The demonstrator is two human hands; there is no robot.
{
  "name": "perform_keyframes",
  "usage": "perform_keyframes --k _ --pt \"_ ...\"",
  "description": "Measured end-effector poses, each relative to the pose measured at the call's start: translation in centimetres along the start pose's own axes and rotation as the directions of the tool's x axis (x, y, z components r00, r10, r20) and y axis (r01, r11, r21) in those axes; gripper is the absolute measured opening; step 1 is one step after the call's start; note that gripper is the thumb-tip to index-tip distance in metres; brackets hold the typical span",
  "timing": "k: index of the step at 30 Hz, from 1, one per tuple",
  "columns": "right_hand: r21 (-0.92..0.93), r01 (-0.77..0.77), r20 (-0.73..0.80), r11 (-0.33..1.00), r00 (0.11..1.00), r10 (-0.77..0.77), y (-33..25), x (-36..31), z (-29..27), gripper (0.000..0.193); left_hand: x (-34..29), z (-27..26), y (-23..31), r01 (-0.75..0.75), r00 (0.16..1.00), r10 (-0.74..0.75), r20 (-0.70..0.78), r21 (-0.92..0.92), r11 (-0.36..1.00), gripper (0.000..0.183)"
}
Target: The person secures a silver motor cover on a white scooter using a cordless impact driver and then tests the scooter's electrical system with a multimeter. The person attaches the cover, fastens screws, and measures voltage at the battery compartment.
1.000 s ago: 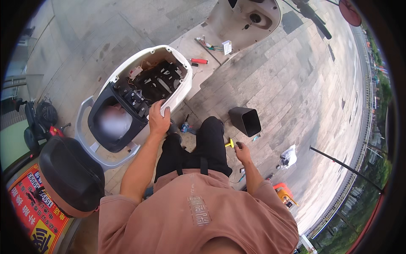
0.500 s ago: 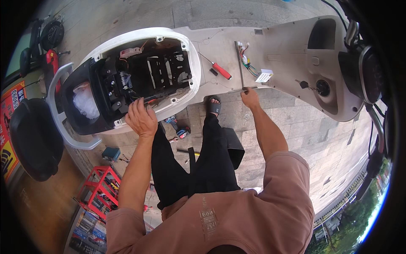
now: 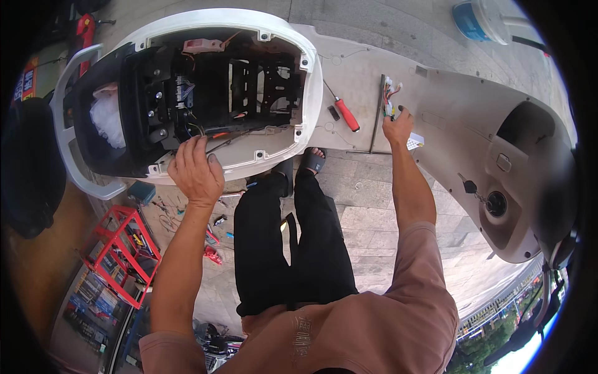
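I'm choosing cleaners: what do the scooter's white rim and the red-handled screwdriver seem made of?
White rim: probably glossy plastic, being smooth with moulded-looking tabs.
Screwdriver handle: likely smooth plastic, evenly red and slightly shiny, though rubber is possible.
Its shaft: probably bare metal, thin and grey.

The T-shirt [image 3: 361,324] is a soft brownish pink. It has short, loose sleeves [image 3: 418,258] and a pale print [image 3: 303,336] on the front. The long pants [image 3: 265,249] are black, with a black strap [image 3: 293,240] hanging down. One dark grey sandal [image 3: 312,163] has an open front.
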State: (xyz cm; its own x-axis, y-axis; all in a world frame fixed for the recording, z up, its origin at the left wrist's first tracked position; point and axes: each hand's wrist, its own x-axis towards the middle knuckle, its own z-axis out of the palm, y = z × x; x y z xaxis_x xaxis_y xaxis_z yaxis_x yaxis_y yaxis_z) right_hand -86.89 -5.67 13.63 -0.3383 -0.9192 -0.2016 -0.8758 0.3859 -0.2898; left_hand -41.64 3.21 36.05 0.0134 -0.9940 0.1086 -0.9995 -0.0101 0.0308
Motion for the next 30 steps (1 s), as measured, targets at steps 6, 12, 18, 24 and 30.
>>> perform_keyframes --k 6,12,18,24,30 --pt "0.000 0.064 0.117 0.998 0.991 -0.063 1.6 0.8 0.3 0.057 -0.1 0.0 -0.4 0.004 0.999 -0.003 0.047 -0.008 1.000 0.038" --pt "-0.071 0.011 0.293 0.997 0.956 0.010 1.6 1.2 0.7 0.067 0.2 -0.2 -0.3 0.019 0.999 -0.016 0.052 -0.046 0.999 0.035" --pt "-0.052 0.127 -0.008 0.991 0.992 -0.128 -0.6 1.3 0.4 0.066 0.0 0.0 -0.5 0.025 0.997 -0.021 0.071 -0.055 0.998 0.030" --pt "0.429 0.120 -0.181 0.895 0.982 -0.046 -6.6 -1.4 -2.7 0.048 -0.5 0.4 -0.7 0.031 0.994 -0.030 0.103 -0.003 1.000 0.028" --pt "0.540 -0.074 -0.059 0.838 0.990 0.125 -11.2 -8.7 -5.4 0.046 0.2 -0.1 -0.1 -0.043 0.996 0.040 0.086 0.035 0.998 0.027"
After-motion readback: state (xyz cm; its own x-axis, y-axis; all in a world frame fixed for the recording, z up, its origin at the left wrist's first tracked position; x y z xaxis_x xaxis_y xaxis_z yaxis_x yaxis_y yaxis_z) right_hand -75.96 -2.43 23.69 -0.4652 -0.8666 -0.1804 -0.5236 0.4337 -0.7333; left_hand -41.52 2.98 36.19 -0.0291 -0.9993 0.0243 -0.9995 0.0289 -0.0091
